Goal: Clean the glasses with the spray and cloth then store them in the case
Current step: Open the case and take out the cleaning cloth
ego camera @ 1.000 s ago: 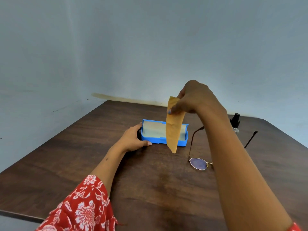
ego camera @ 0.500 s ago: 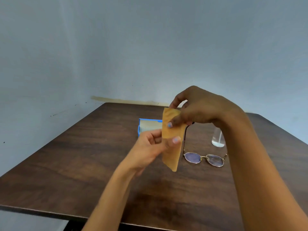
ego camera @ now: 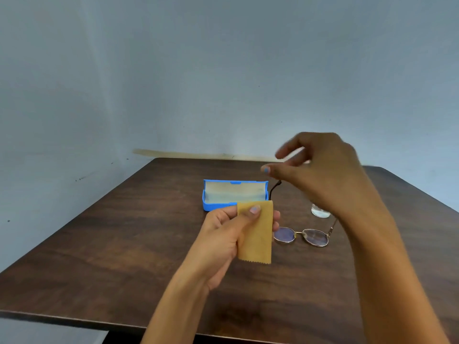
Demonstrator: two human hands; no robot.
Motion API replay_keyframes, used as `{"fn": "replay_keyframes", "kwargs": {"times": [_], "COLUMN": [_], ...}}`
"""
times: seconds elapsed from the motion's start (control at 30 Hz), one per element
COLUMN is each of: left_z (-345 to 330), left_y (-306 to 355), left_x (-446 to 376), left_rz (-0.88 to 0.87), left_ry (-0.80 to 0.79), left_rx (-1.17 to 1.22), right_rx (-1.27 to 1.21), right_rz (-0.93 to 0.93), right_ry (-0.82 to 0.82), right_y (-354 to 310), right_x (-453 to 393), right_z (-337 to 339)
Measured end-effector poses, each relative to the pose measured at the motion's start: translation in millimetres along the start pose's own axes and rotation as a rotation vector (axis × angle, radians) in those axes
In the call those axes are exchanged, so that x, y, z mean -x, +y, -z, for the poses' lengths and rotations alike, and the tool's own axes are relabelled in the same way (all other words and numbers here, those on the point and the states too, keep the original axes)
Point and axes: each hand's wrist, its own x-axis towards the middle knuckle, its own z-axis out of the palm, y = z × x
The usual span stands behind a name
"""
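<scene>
**Left hand has the cloth, right hand free, glasses not yet picked up**

Left hand (ego camera: 232, 233) pinches the folded tan microfibre cloth (ego camera: 255, 232), thumb on the front face and fingers behind, above the dark wood-grain worktop (ego camera: 124, 244). Right hand (ego camera: 320, 172) is raised over the far right of the worktop, fingers loosely spread, holding nothing; it's motion-blurred.

Handling, largest to smallest:

- Blue rectangular hard-shell glasses case (ego camera: 234, 194): sits open at the back centre, pale lining showing. Looks rigid and light, so it'll likely slide if pushed one-handed. Steady the base when loading.
- Gold wire-rimmed glasses with oval lenses (ego camera: 301, 236): flat on the worktop just right of the cloth, temples unfolded and pointing away, near the case but not touching it. Thin frame, probably light and easy to bend. Best hold is the bridge or a rim edge, not the lens faces. One temple is partly hidden by the right forearm.
- Cloth: soft, limp, near weightless, with a zigzag-cut lower edge. The pinch is enough; it'll need opening out to wrap a lens.
- Small clear spray bottle (ego camera: 320, 212): only the base shows behind the right wrist, nozzle hidden. Likely smooth and easy to tip, so grip round the body.
</scene>
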Motion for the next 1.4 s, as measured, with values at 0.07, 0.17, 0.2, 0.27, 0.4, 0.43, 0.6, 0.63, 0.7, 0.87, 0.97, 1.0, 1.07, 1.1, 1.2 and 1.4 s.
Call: {"fn": "replay_keyframes", "kwargs": {"times": [0.07, 0.17, 0.2, 0.27, 0.4, 0.43, 0.6, 0.63, 0.7, 0.87, 0.97, 1.0, 1.07, 1.1, 1.2, 1.4], "left_z": [0, -2, -4, -6, -4, -3, 3, 3, 1, 1, 0, 0, -1, -1, -1, 1], "left_y": [1, 0, 0, 0, 0, 0, -3, -3, -4, -9, -9, -9, -9, -10, -11, -13], "left_x": [0, 0, 1, 2, 2, 2, -2, -3, -3, -5, -5, -5, -6, -6, -7, -9], "left_rz": [-0.007, -0.014, -0.016, -0.03, -0.055, -0.052, -0.166, -0.173, -0.163, -0.111, -0.064, -0.051, -0.026, -0.018, -0.004, 0.002], "left_ry": [0.026, 0.041, 0.034, 0.021, 0.025, 0.034, 0.23, 0.206, 0.128, 0.109, 0.074, 0.063, 0.048, 0.043, 0.053, 0.062], "left_rx": [-0.01, -0.043, -0.057, -0.083, -0.126, -0.131, -0.342, -0.295, -0.193, -0.048, 0.052, 0.082, 0.131, 0.152, 0.182, 0.141], "right_rx": [0.0, -0.09, -0.174, -0.308, -0.538, -0.586, -0.672, -0.671, -0.693, -0.692, -0.72, -0.734, -0.773, -0.797, -0.787, -0.603], "right_rz": [-0.089, -0.213, -0.238, -0.257, -0.241, -0.234, -0.225, -0.221, -0.213, -0.235, -0.259, -0.264, -0.27, -0.273, -0.278, -0.241], "right_ry": [0.027, -0.19, -0.271, -0.379, -0.374, -0.365, -0.356, -0.35, -0.342, -0.281, -0.244, -0.22, -0.172, -0.152, -0.104, -0.151], "right_y": [9, 22, 26, 30, 37, 38, 43, 44, 45, 48, 50, 51, 52, 52, 53, 61], "right_x": [16, 32, 34, 36, 36, 36, 35, 33, 32, 31, 32, 33, 34, 34, 35, 34], "right_z": [3, -1, -5, -11, -22, -24, -35, -38, -42, -48, -52, -53, -56, -57, -59, -59]}}
